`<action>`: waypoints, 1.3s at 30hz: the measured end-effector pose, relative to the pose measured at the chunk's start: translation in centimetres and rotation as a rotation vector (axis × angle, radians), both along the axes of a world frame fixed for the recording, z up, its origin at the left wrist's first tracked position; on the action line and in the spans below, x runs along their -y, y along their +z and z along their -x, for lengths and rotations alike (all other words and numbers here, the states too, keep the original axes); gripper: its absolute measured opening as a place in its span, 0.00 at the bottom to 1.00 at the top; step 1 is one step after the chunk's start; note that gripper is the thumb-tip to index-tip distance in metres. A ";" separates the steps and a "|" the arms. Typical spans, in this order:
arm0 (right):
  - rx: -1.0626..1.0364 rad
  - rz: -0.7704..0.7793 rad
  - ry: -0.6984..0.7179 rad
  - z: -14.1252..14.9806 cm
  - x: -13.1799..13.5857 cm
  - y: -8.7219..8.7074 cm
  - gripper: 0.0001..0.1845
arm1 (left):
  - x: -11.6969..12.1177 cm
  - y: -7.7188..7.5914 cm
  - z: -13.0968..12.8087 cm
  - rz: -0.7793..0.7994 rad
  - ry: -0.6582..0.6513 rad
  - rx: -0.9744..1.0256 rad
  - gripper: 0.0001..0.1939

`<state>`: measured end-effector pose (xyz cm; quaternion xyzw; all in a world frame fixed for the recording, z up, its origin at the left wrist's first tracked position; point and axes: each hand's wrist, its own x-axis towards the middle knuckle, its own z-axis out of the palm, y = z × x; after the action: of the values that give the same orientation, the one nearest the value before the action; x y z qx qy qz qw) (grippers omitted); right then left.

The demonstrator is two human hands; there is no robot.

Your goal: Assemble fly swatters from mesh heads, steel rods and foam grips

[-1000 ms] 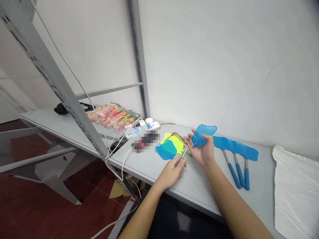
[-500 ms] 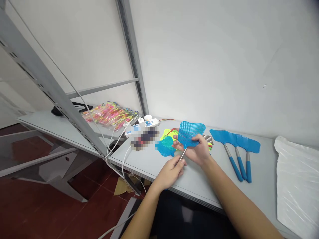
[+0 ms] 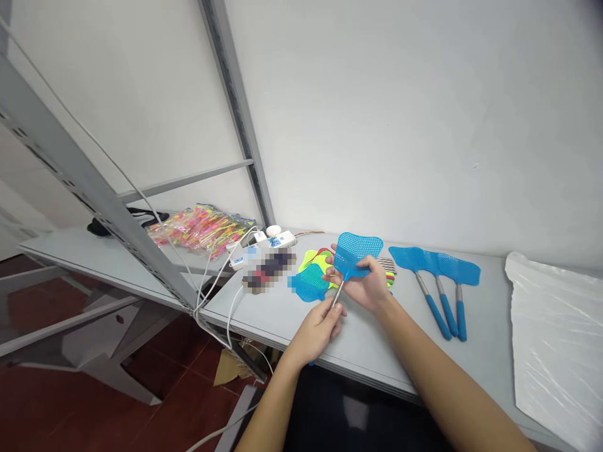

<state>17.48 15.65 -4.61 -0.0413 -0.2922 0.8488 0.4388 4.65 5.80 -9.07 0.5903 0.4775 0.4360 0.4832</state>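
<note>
My right hand (image 3: 365, 287) grips a blue mesh fly-swatter head (image 3: 357, 252) by its lower end, held upright above the grey table (image 3: 377, 342). My left hand (image 3: 316, 328) pinches a thin metal rod (image 3: 337, 294) whose upper tip meets the base of that head. Behind the hands lies a pile of loose swatter heads (image 3: 311, 275) in blue, yellow-green and red. A bundle of metal rods (image 3: 389, 265) shows just right of my right hand.
Three blue swatters with blue handles (image 3: 438, 289) lie to the right. A white plastic bag (image 3: 556, 339) is at the far right. Power strips and white cables (image 3: 264, 242), colourful packets (image 3: 200, 225) and grey shelf posts (image 3: 94, 188) stand to the left.
My right hand brought the blue swatter head from the right over to the rod tip in my left hand. The camera view shifted slightly.
</note>
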 end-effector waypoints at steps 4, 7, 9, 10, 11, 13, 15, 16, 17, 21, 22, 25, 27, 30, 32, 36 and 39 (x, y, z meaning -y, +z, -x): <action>-0.008 0.020 0.002 0.1 0.1 0.1 0.29 | 0.0 0.0 0.0 0.005 -0.009 0.000 0.18; 0.002 0.024 0.000 0.1 0.2 0.2 0.29 | 0.0 0.1 0.0 0.007 -0.012 0.012 0.19; 0.007 0.028 -0.009 0.1 0.3 0.3 0.29 | 0.0 0.1 0.0 0.012 -0.017 0.026 0.19; 0.008 0.029 -0.014 0.1 0.3 0.3 0.29 | 0.0 0.1 0.0 0.016 -0.021 0.034 0.19; 0.010 0.027 -0.017 0.1 0.4 0.3 0.29 | 0.0 0.1 0.0 0.022 -0.025 0.043 0.19; 0.018 0.012 -0.021 0.1 0.4 0.2 0.30 | 0.0 0.1 0.1 0.039 -0.037 0.063 0.19; 0.029 -0.011 -0.020 0.1 0.4 0.2 0.31 | 0.0 0.2 0.2 0.064 -0.056 0.088 0.19; 0.030 -0.020 -0.015 0.1 0.4 0.2 0.31 | 0.0 0.3 0.3 0.079 -0.070 0.103 0.20; 0.027 -0.027 -0.006 0.1 0.4 0.2 0.31 | 0.1 0.3 0.4 0.097 -0.087 0.120 0.20; 0.024 -0.042 0.041 0.0 0.5 0.4 0.33 | 0.5 0.6 0.6 0.149 -0.156 0.215 0.20; 0.032 -0.045 0.053 0.0 0.6 0.5 0.33 | 0.6 0.6 0.6 0.154 -0.169 0.246 0.20; 0.064 -0.061 0.107 -0.1 0.9 0.7 0.33 | 1.2 0.5 0.5 0.165 -0.191 0.330 0.20; 0.070 -0.074 0.145 -0.1 1.2 0.8 0.33 | 1.6 0.4 0.6 0.173 -0.197 0.375 0.19; 0.059 -0.074 0.162 0.0 1.6 0.9 0.33 | 2.1 0.5 0.7 0.185 -0.198 0.440 0.18; 0.053 -0.067 0.156 0.1 1.8 1.0 0.32 | 2.3 0.7 0.8 0.194 -0.197 0.471 0.18; 0.051 -0.059 0.144 0.4 2.1 1.0 0.31 | 2.7 1.2 0.8 0.197 -0.177 0.439 0.19; 0.065 -0.054 0.117 0.6 2.3 1.1 0.33 | 3.1 1.8 0.7 0.193 -0.112 0.316 0.19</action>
<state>16.92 13.36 -3.47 -0.0399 -0.3309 0.8630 0.3798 3.99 2.75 -7.32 0.4913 0.4016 0.4478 0.6299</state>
